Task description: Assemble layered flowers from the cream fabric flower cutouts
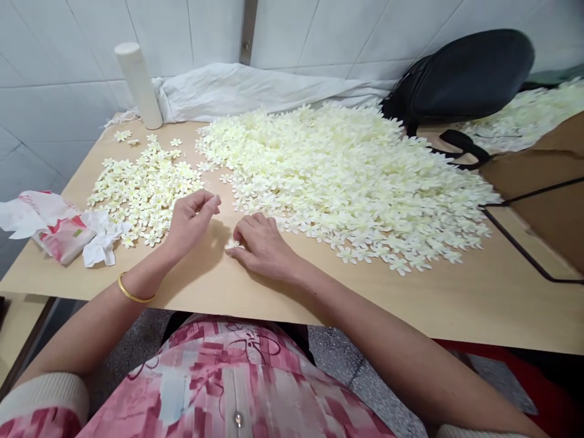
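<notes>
My right hand (264, 248) rests low over the table, with a small white artificial flower (232, 244) pinched between thumb and fingers. Just to the left and slightly higher, my left hand (192, 220) is closed in a pinch. Whatever its fingertips hold, if anything, is too small to make out. A smaller pile of flowers with yellowish centres (143, 185) lies beyond and left of my left hand. Beyond my right hand spreads a large heap of pale flowers (337, 176), reaching far to the right.
The table (410, 310) carries a red-and-white tissue pack (64, 237) at left and a white cylinder (139, 85) at the back. White cloth (237, 91) lies along the tiled wall. A black bag (469, 76) and brown cardboard (542, 182) are at right.
</notes>
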A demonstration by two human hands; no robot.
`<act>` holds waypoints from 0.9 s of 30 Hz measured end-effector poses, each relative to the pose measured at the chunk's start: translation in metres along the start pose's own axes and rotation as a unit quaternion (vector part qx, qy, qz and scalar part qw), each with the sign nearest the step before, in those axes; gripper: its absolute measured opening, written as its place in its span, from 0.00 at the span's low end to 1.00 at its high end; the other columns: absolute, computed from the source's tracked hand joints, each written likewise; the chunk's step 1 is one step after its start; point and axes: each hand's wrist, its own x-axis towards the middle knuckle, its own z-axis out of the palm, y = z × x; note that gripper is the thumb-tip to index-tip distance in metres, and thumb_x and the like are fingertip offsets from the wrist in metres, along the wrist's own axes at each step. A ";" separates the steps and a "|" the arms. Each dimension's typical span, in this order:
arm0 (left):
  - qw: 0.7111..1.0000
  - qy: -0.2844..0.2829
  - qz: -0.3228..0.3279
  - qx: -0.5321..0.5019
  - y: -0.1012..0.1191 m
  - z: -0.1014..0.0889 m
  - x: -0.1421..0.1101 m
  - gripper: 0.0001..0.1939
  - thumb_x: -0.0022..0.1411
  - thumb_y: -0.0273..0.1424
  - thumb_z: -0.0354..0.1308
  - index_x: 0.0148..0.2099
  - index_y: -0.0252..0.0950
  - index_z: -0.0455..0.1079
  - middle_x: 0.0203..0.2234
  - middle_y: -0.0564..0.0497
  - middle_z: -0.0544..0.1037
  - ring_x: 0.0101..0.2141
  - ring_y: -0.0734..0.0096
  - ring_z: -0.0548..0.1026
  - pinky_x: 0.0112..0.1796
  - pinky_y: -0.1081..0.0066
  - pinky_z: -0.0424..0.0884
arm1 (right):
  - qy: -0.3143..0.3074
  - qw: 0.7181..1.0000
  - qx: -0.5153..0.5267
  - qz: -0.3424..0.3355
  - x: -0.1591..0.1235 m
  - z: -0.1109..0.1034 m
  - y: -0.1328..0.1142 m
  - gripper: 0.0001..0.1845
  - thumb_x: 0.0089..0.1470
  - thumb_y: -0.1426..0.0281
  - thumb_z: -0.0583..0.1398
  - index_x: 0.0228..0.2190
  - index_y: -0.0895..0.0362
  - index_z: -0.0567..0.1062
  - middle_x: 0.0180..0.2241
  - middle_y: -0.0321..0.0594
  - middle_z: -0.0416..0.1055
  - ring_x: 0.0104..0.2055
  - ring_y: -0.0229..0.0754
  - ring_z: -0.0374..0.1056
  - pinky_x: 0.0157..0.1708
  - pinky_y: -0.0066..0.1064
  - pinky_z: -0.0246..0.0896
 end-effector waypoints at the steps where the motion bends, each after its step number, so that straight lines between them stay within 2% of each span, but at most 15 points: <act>1: 1.000 -0.014 -0.015 0.000 0.001 0.004 0.003 0.12 0.56 0.33 0.53 0.24 0.33 0.68 0.19 0.54 0.69 0.22 0.78 0.63 0.26 0.75 0.59 | 0.003 1.000 0.009 -0.004 0.002 0.000 0.000 0.05 0.50 0.68 0.56 0.28 0.56 0.63 0.34 0.42 0.67 0.40 0.47 0.56 0.40 0.38 0.48; 4: 0.997 -0.066 -0.045 -0.008 0.003 0.017 0.016 0.11 0.55 0.30 0.54 0.21 0.33 0.67 0.16 0.55 0.67 0.20 0.79 0.61 0.25 0.75 0.57 | 0.019 0.999 0.045 -0.011 0.008 -0.003 0.005 0.04 0.47 0.72 0.55 0.27 0.56 0.62 0.30 0.40 0.66 0.37 0.44 0.58 0.38 0.37 0.48; 7: 0.989 -0.121 -0.060 -0.052 0.007 0.029 0.032 0.11 0.55 0.31 0.55 0.22 0.32 0.66 0.16 0.55 0.67 0.21 0.79 0.62 0.26 0.75 0.58 | 0.100 0.981 0.167 0.024 0.017 -0.013 0.016 0.05 0.44 0.72 0.55 0.27 0.55 0.62 0.28 0.36 0.64 0.31 0.40 0.58 0.33 0.33 0.51; 10: 0.969 -0.165 -0.121 -0.138 0.011 0.041 0.042 0.14 0.55 0.37 0.56 0.24 0.32 0.66 0.18 0.53 0.69 0.22 0.77 0.66 0.27 0.74 0.62 | 0.186 0.919 0.338 0.082 0.030 -0.028 0.030 0.10 0.42 0.67 0.59 0.27 0.55 0.62 0.24 0.31 0.59 0.25 0.35 0.56 0.26 0.29 0.52; 12: 0.943 -0.174 -0.171 -0.227 0.011 0.047 0.044 0.16 0.53 0.42 0.58 0.26 0.32 0.66 0.18 0.52 0.70 0.22 0.76 0.69 0.28 0.74 0.64 | 0.198 0.881 0.420 0.091 0.037 -0.035 0.036 0.12 0.39 0.65 0.60 0.27 0.54 0.62 0.22 0.29 0.57 0.23 0.34 0.55 0.24 0.29 0.54; 14: 0.919 -0.156 -0.179 -0.314 0.007 0.051 0.043 0.16 0.50 0.42 0.61 0.28 0.32 0.65 0.19 0.54 0.70 0.22 0.77 0.70 0.28 0.74 0.65 | 0.184 0.856 0.476 0.077 0.041 -0.038 0.038 0.13 0.40 0.64 0.60 0.28 0.54 0.62 0.22 0.29 0.58 0.23 0.34 0.57 0.25 0.29 0.57; 16: 0.904 -0.137 -0.180 -0.364 0.002 0.053 0.042 0.16 0.49 0.41 0.63 0.28 0.33 0.65 0.19 0.55 0.69 0.21 0.79 0.70 0.27 0.75 0.65 | 0.162 0.851 0.496 0.060 0.042 -0.037 0.037 0.13 0.41 0.63 0.60 0.29 0.54 0.62 0.23 0.30 0.60 0.23 0.34 0.60 0.26 0.30 0.59; 20: 0.895 -0.124 -0.218 -0.369 -0.009 0.052 0.040 0.15 0.44 0.36 0.67 0.25 0.32 0.66 0.17 0.55 0.69 0.19 0.81 0.66 0.24 0.78 0.63 | 0.142 0.900 0.411 0.039 0.039 -0.032 0.035 0.11 0.44 0.67 0.59 0.32 0.55 0.65 0.26 0.32 0.64 0.26 0.34 0.61 0.28 0.29 0.59; 22: 0.898 -0.101 -0.240 -0.355 -0.012 0.051 0.040 0.15 0.41 0.33 0.68 0.23 0.32 0.65 0.15 0.56 0.68 0.18 0.82 0.65 0.22 0.79 0.61 | 0.106 0.907 0.405 0.042 0.037 -0.030 0.037 0.13 0.43 0.69 0.60 0.34 0.55 0.67 0.28 0.33 0.66 0.28 0.35 0.62 0.29 0.29 0.59; 25: 0.905 -0.064 -0.246 -0.342 -0.014 0.050 0.041 0.14 0.42 0.34 0.68 0.24 0.32 0.66 0.15 0.56 0.69 0.17 0.82 0.65 0.21 0.78 0.61 | 0.048 0.860 0.504 0.063 0.037 -0.028 0.044 0.20 0.40 0.67 0.62 0.39 0.55 0.67 0.27 0.33 0.67 0.29 0.36 0.64 0.29 0.30 0.60; 27: 0.905 -0.078 -0.241 -0.341 -0.012 0.049 0.043 0.14 0.42 0.34 0.68 0.25 0.32 0.67 0.16 0.54 0.71 0.18 0.80 0.68 0.23 0.76 0.64 | 0.045 0.831 0.550 0.077 0.039 -0.028 0.050 0.19 0.41 0.64 0.62 0.37 0.57 0.69 0.26 0.33 0.67 0.28 0.36 0.64 0.29 0.30 0.60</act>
